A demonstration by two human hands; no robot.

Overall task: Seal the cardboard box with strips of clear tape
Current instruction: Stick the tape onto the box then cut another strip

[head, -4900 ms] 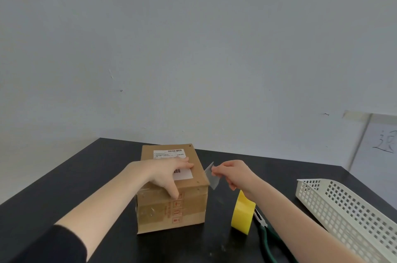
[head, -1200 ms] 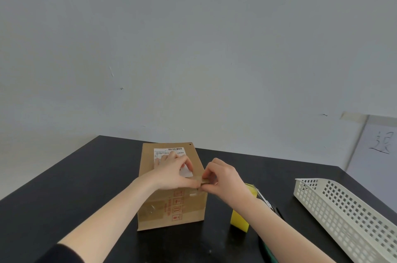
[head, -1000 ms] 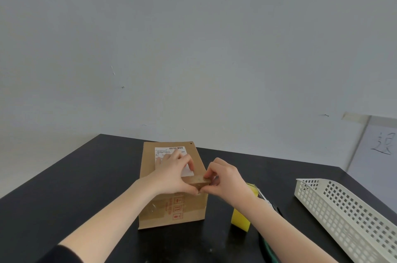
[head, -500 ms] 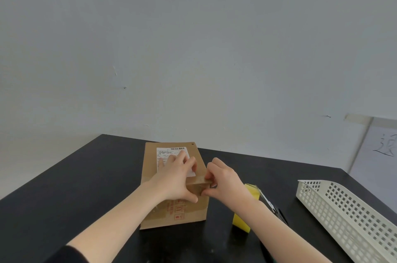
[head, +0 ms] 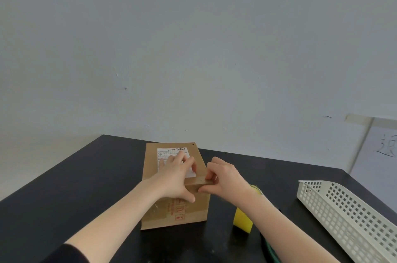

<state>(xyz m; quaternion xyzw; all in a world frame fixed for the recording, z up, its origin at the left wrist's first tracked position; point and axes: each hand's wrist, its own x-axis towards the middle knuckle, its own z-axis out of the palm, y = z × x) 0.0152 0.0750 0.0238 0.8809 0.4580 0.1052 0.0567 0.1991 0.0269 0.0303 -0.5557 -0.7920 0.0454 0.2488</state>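
The left forearm and right forearm, both bare, reach forward and converge. The left hand lies palm-down on top of the cardboard box, fingers fairly straight and slightly spread, thumb bent down over its front face. The right hand, close beside it, curls round the box's near right top corner, forefinger above, thumb against the front.

Right forearm hides most of the yellow tape roll. Basket cut by frame edge. Label print illegible.
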